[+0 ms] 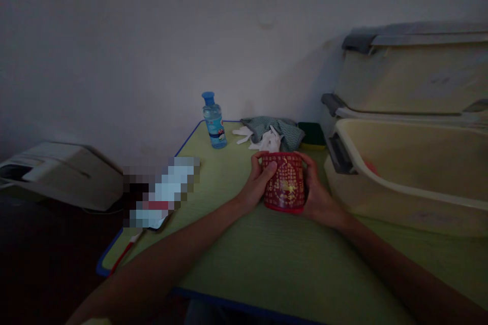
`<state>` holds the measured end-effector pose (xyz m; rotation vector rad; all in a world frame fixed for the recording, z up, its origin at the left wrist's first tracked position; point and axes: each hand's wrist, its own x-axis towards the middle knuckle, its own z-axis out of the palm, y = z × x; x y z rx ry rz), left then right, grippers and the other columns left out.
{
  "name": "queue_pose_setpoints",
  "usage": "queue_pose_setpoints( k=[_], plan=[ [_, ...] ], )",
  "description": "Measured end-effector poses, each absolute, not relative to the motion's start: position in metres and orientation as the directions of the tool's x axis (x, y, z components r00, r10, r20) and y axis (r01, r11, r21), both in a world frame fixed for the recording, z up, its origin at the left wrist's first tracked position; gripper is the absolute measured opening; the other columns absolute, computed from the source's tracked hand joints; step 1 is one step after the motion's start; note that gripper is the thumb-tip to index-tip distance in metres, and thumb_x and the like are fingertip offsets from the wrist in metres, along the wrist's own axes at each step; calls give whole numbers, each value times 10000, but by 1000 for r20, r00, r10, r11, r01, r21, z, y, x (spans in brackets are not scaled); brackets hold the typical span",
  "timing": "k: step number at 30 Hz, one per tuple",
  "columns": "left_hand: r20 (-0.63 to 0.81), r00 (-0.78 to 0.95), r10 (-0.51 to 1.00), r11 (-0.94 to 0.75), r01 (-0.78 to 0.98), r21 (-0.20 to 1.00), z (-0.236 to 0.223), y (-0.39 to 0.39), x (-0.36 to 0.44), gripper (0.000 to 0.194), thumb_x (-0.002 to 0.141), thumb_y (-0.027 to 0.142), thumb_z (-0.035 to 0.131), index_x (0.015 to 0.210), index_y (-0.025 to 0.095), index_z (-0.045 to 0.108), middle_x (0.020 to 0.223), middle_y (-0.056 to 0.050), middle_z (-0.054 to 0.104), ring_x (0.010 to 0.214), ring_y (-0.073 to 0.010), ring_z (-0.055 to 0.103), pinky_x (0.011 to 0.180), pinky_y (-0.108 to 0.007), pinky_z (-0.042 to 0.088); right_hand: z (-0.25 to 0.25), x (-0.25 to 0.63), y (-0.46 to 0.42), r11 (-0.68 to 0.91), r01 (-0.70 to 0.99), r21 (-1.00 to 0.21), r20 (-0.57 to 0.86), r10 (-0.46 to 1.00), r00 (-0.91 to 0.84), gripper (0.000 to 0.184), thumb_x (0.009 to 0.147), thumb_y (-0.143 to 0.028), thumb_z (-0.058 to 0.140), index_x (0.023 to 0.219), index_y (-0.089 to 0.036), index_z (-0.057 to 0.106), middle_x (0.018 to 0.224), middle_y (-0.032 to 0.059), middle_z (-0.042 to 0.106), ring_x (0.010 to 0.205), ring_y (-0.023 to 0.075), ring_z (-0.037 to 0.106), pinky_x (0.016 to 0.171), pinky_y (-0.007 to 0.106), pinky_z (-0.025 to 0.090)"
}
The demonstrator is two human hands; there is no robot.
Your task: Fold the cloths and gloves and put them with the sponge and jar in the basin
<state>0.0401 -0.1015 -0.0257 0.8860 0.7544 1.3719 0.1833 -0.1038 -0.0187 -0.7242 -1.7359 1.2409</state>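
Note:
Between my two hands stands a red cylindrical container (284, 183) with gold characters and a gold figure on its side, much like a pen holder; its inside does not show. My left hand (258, 183) grips its left side, thumb across the front near the rim. Wrapped round its right side is my right hand (315, 193), its fingertips partly hidden behind the container. Just behind lie white gloves or cloths (269, 140) and a grey-green patterned cloth (280, 127).
A blue bottle (215, 124) stands at the back left of the green table (229, 259). A dark green and yellow sponge (311, 135) lies by the cloth. An open cream storage bin (381, 203) fills the right. A pixelated phone-like object (170, 188) and red cable (124, 256) lie left.

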Motion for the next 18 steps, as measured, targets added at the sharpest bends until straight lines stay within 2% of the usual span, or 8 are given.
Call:
queue_pose_setpoints(
  k=[4, 7, 12, 16, 18],
  plan=[
    [23, 43, 999, 3, -522, 853, -27, -102, 41, 643, 538, 567, 743, 971, 242, 397, 879, 19, 572, 754, -137, 568, 706, -295, 476, -19, 184, -104, 400, 10, -917, 355, 825, -439, 1068, 504, -304, 832, 1304, -307, 123, 1378, 141, 283, 1268, 305, 385, 999, 499, 398],
    [22, 43, 999, 5, -547, 837, -25, -103, 42, 570, 533, 537, 761, 890, 218, 451, 857, 14, 583, 801, -157, 581, 746, -308, 476, -20, 184, -104, 436, -4, -900, 398, 818, -416, 1058, 526, -315, 825, 1308, -303, 112, 1399, 148, 275, 1285, 288, 371, 1033, 492, 357],
    [23, 87, 996, 37, -628, 777, -19, -101, 42, 398, 616, 432, 724, 887, 180, 575, 847, -31, 633, 902, -230, 601, 838, -372, 457, -21, 185, -104, 526, 19, -850, 486, 799, -354, 1026, 558, -339, 809, 1325, -306, 129, 1459, 130, 205, 1343, 285, 273, 1071, 502, 298],
    [-139, 70, 988, 145, -736, 661, -14, -99, 41, 128, 768, 259, 570, 835, 159, 613, 789, -29, 650, 838, -189, 618, 863, -338, 444, -25, 188, -100, 606, 64, -793, 548, 755, -360, 1027, 570, -339, 802, 1354, -342, 139, 1482, 103, 173, 1352, 295, 253, 1065, 512, 309],
    [-235, 66, 970, 200, -766, 611, -10, -100, 40, 157, 824, 208, 475, 803, 151, 620, 737, -25, 648, 760, -161, 622, 850, -316, 448, -26, 189, -99, 648, 65, -759, 583, 720, -375, 1003, 599, -340, 785, 1367, -376, 142, 1493, 73, 162, 1356, 286, 246, 1071, 495, 309]
  ],
)
